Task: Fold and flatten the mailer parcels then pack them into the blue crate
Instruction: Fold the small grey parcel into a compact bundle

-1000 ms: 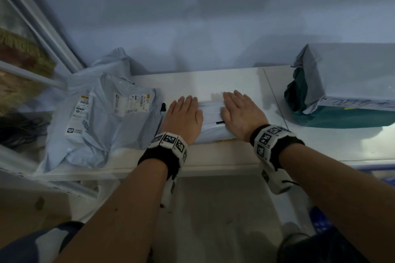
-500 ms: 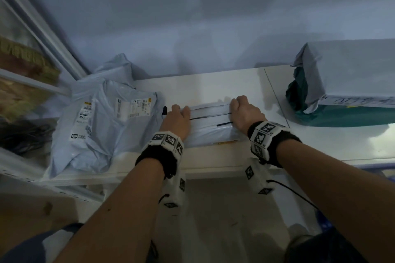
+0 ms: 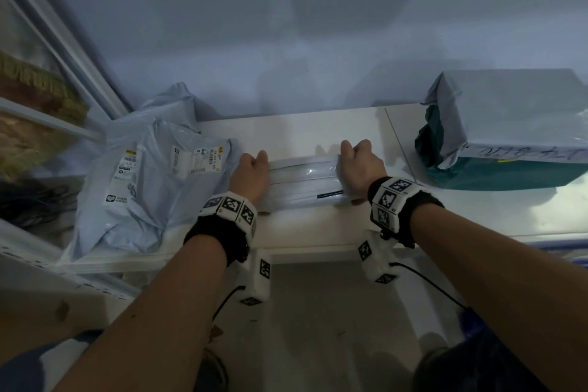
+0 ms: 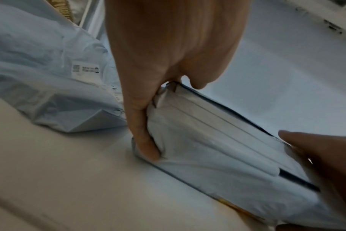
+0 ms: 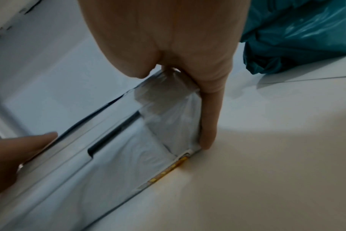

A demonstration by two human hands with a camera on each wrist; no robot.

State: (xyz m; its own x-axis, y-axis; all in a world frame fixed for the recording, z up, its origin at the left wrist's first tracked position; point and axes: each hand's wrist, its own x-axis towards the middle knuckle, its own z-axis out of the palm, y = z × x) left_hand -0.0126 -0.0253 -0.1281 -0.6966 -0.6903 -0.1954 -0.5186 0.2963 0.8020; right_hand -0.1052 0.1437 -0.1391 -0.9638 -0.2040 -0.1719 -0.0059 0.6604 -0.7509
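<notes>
A folded white mailer parcel lies on the white table, its far edge tipped up. My left hand grips its left end with fingers curled over the far edge; the thumb presses the near corner. My right hand grips the right end the same way, thumb along the end. The parcel shows folded layers and a dark strip. A yellow label edge peeks from beneath. The blue crate is not clearly in view.
A pile of pale blue mailers with shipping labels lies left of the parcel, close to my left hand. A large box wrapped in grey and teal plastic stands at the right. A wall backs the table.
Both hands went from lying flat on top of the parcel to gripping its two ends with curled fingers. The parcel's far edge has lifted.
</notes>
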